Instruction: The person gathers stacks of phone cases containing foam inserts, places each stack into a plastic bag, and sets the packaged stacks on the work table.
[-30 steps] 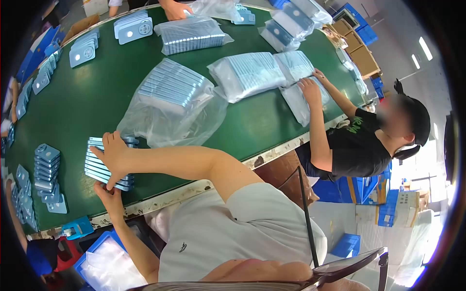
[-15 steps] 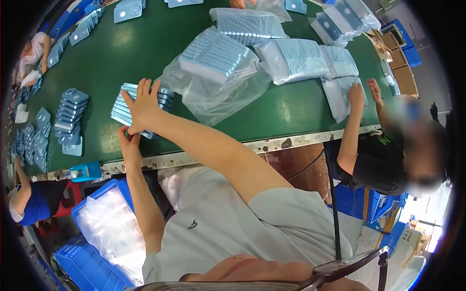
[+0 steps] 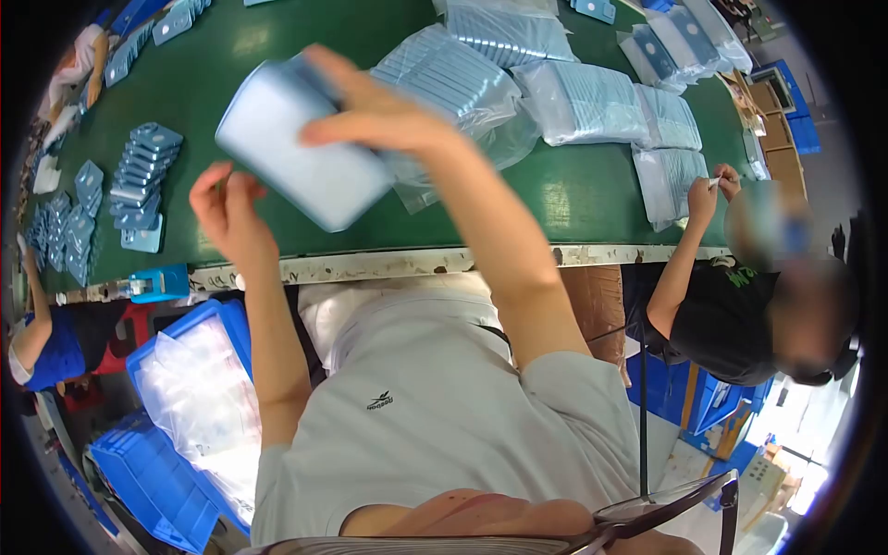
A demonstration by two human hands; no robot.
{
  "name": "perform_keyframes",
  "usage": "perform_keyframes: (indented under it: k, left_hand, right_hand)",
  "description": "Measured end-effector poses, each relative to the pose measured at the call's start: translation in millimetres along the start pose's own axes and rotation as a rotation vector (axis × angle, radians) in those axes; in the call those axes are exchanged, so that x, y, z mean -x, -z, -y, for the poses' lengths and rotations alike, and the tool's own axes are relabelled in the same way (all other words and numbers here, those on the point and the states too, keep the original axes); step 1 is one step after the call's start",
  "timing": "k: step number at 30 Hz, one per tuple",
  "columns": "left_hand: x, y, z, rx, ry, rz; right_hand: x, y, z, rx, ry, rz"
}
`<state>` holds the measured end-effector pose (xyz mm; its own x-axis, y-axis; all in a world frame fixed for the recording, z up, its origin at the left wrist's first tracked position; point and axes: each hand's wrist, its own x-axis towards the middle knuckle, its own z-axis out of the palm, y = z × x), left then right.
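My right hand (image 3: 379,116) is closed on a stack of light blue flat pieces (image 3: 296,143), raised above the green table (image 3: 388,227). The stack is tilted and blurred, its broad pale face turned toward me. Just below and left of it is my left hand (image 3: 231,213), empty, with its fingers loosely curled and apart. Right of the stack lies a bagged row of blue pieces (image 3: 449,74) in clear plastic.
Fanned blue pieces (image 3: 143,185) lie at the left, near a blue tape dispenser (image 3: 157,284) at the table edge. More bagged bundles (image 3: 583,102) lie to the right. A co-worker (image 3: 721,314) sits at the right. A blue bin (image 3: 236,342) with clear bags stands below.
My right hand has lifted the stack off the table and moved it up and right, turning it. My left hand has come away from the stack and moved up and left.
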<state>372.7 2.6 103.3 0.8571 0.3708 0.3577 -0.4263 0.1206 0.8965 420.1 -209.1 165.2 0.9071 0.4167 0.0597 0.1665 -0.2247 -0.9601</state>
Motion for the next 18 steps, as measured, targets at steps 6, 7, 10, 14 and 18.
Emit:
perform_keyframes:
  k: [6,7,10,14,18]
  left_hand:
    - [28,-103,53,-0.774,-0.386,0.920]
    - [40,-110,66,-0.944,-0.361,1.022]
    - [58,-104,117,-1.058,-0.386,1.037]
    - [48,-91,121,-0.835,-0.089,1.038]
    - [37,-89,98,-0.572,0.224,0.809]
  right_hand:
    - [132,89,-13,-0.341,-0.146,-0.367]
    - [149,92,-12,-0.347,-0.223,-0.412]
    - [179,102,-24,-0.239,-0.268,-0.315]
    - [184,91,-37,-0.198,-0.363,-0.150]
    - [146,78,-54,-0.019,-0.349,0.041]
